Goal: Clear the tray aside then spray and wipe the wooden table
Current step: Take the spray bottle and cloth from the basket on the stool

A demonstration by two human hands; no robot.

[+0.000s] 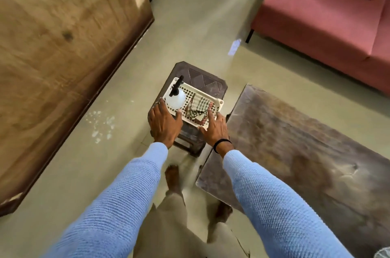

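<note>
A white lattice tray sits on a dark brown plastic stool. In the tray stand a white spray bottle with a black nozzle, at its left end, and a crumpled checked cloth at its right end. My left hand is at the tray's near left corner, fingers spread, thumb touching the rim. My right hand is at the near right edge, fingers extended over the cloth. A dark wooden low table lies just right of the stool.
A large light-brown wooden surface fills the left side. A pink sofa stands at the back right. The floor is pale tile with white specks left of the stool. My bare feet stand in front of the stool.
</note>
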